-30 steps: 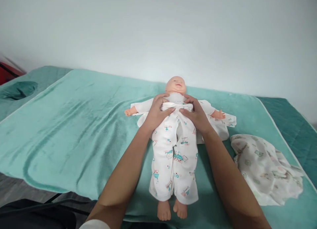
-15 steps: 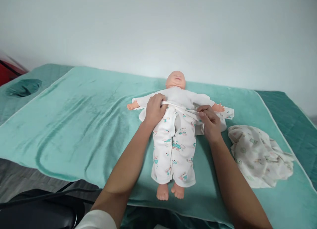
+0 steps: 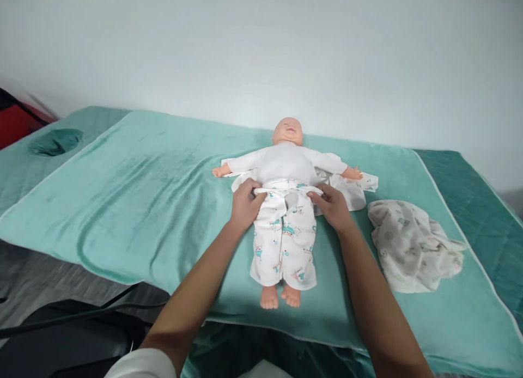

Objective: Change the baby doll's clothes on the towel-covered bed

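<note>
A baby doll (image 3: 287, 130) lies on its back, arms spread, in a white long-sleeved top (image 3: 281, 163) and white printed pants (image 3: 284, 231). My left hand (image 3: 246, 205) is closed on one side of the pants' waistband, thumb on top. On the other side my right hand (image 3: 333, 205) pinches the waistband the same way. The band is stretched straight across the doll's waist between them. Under the doll's arms and back a printed white garment (image 3: 353, 193) is spread out, partly hidden by the body.
A crumpled printed white cloth (image 3: 412, 244) lies to the right of the doll. Beneath everything is a green sheet (image 3: 122, 214) on a padded bed with a face hole (image 3: 56, 142). A black chair (image 3: 73, 334) stands at lower left. Behind rises a pale wall (image 3: 261, 51).
Both hands have drawn lower, toward the doll's legs, and the waistband now lies straighter. The bunched hem of the top is smoother. My view has shifted slightly.
</note>
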`<control>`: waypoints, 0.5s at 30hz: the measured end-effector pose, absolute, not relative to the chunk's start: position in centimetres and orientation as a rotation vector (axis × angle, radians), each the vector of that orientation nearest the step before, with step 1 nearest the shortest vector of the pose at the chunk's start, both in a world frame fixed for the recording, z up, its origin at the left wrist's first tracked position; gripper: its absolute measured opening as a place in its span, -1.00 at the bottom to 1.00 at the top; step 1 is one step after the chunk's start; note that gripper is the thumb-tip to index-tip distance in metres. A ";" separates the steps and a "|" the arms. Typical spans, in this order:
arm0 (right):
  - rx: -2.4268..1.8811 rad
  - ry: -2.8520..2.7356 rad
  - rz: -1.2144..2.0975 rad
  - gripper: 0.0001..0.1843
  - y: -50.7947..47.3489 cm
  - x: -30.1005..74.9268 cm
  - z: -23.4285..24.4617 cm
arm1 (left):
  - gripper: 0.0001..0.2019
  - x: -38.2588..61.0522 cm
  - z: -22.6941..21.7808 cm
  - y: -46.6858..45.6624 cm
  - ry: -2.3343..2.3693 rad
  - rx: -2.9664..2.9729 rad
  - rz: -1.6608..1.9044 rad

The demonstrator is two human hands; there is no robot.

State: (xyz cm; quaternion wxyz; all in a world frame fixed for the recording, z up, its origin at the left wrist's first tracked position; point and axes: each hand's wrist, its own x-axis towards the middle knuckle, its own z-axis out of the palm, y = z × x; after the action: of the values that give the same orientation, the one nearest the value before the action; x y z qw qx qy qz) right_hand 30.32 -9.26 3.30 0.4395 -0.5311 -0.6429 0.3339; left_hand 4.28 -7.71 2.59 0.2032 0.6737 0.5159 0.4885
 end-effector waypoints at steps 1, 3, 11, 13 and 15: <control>-1.303 -1.612 0.795 -0.54 -9.2 30.3 3.3 | -0.90 4.2 2.6 -8.6 1.435 1.860 1.355; -1.263 -1.645 0.752 -0.56 -9.1 30.4 3.3 | -0.86 4.1 2.5 -9.6 1.426 1.817 1.326; -1.262 -1.680 0.980 -0.45 -9.4 31.3 3.2 | -0.35 4.1 2.0 -9.6 1.279 1.425 1.128; -1.245 -1.642 1.019 -0.38 -9.4 31.2 3.1 | -0.21 4.3 2.0 -9.4 1.245 1.418 1.071; -1.236 -1.585 1.036 -0.37 -9.3 30.8 3.0 | -0.14 4.7 2.0 -8.7 1.235 1.425 1.069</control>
State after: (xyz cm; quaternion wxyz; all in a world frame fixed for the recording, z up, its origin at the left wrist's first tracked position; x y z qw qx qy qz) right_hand 30.84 -9.28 2.96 0.4261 -0.4944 -0.6341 0.4146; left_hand 4.70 -8.71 1.97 0.4679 0.5809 0.5036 0.4358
